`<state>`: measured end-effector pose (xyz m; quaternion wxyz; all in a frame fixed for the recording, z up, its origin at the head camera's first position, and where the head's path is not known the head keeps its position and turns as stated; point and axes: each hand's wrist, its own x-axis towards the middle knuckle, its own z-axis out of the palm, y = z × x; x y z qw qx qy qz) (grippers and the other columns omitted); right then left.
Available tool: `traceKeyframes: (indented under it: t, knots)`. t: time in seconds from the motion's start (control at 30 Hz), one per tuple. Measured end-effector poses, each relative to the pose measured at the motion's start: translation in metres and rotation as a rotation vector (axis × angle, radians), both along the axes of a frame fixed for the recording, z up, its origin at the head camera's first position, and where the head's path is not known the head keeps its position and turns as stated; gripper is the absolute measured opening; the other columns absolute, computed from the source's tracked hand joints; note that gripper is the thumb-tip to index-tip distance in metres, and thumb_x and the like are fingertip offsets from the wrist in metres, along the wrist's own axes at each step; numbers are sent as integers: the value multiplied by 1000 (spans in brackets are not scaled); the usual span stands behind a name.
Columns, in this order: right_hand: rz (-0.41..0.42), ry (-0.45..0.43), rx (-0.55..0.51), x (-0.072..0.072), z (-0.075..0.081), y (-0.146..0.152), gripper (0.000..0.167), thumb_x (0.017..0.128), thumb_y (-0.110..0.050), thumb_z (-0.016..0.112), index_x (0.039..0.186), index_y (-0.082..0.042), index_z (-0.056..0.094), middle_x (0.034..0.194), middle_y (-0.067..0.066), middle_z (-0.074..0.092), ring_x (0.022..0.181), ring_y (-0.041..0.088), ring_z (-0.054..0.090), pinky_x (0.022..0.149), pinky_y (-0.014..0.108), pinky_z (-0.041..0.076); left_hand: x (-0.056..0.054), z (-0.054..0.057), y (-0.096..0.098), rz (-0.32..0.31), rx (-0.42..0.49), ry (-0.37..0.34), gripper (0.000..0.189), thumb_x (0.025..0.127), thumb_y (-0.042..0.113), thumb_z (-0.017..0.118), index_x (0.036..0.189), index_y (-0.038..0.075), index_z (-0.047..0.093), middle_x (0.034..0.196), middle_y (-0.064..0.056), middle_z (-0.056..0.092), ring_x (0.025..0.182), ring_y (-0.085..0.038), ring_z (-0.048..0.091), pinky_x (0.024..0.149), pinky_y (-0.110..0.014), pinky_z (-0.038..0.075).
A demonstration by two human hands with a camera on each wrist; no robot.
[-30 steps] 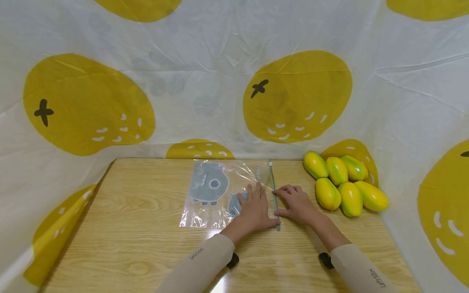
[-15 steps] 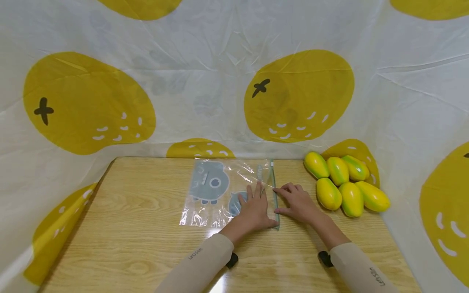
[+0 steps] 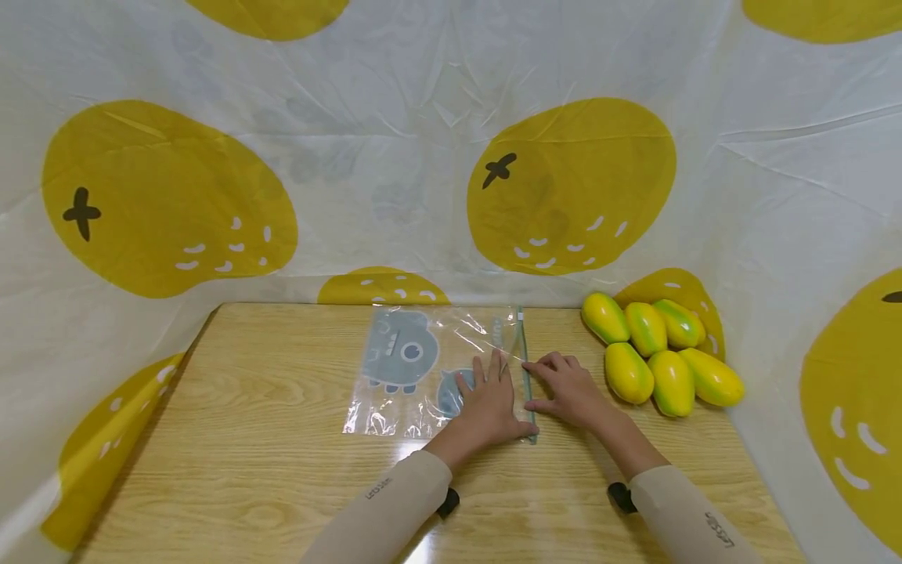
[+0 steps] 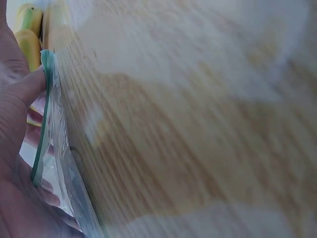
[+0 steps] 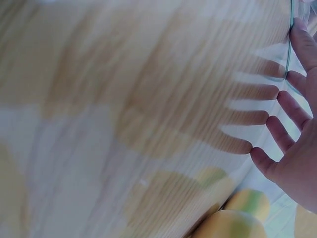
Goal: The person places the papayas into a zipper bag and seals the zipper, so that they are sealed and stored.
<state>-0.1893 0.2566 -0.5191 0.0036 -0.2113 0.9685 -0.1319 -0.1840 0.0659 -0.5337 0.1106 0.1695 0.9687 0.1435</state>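
the clear bag lies flat on the table, green zip strip running near-to-far between the hands. left hand, fingers spread, rests on the bag; right hand, fingers unclenched, touches the strip's right side.

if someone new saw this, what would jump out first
Probably the oversized yellow fruit prints on the white cloth behind the table. Next, the glossy yellow-green fruits bunched at the table's right side. Then the clear bag with its blue-grey monster print, beneath the spread left hand, the right hand touching its green strip.
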Motion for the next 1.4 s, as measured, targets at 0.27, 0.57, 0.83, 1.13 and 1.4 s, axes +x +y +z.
traceKeyframes:
  t: [0.27, 0.57, 0.83, 1.13, 1.4]
  knots:
    - [-17, 12, 4, 1, 1, -1, 72, 86, -45, 82, 147, -14, 59, 130, 14, 57, 115, 39, 53, 89, 61, 51, 2, 3, 1, -16, 27, 78, 136, 67, 78, 80, 165, 7, 18, 175, -12, 0, 157, -48, 11, 107, -82, 30]
    - [-47, 12, -3, -1, 1, 0, 72, 86, -45, 82, 146, -12, 59, 131, 15, 57, 116, 40, 53, 90, 62, 51, 4, 5, 2, -41, 45, 199, 130, 66, 72, 85, 162, 6, 29, 174, -15, 4, 154, -46, 25, 100, -74, 46]
    - [-32, 25, -25, 1, 1, -3, 69, 86, -42, 83, 143, -10, 61, 130, 16, 58, 116, 43, 54, 88, 63, 52, 6, 6, -6, -54, 80, 204, 125, 68, 66, 88, 160, 4, 32, 174, -16, 5, 153, -46, 28, 100, -71, 48]
    - [-51, 24, -21, 0, -5, -4, 71, 85, -45, 82, 144, -11, 60, 131, 16, 57, 116, 41, 54, 91, 61, 52, 7, 5, -12, -52, 120, 193, 123, 69, 60, 90, 161, 4, 31, 174, -15, 7, 154, -43, 29, 103, -69, 47]
    - [-57, 35, -31, 2, -11, -4, 72, 84, -45, 84, 143, -11, 61, 130, 17, 58, 114, 41, 54, 88, 60, 52, 6, 5, -15, -67, 146, 173, 125, 67, 57, 93, 160, 2, 31, 173, -17, 9, 152, -43, 32, 103, -68, 47]
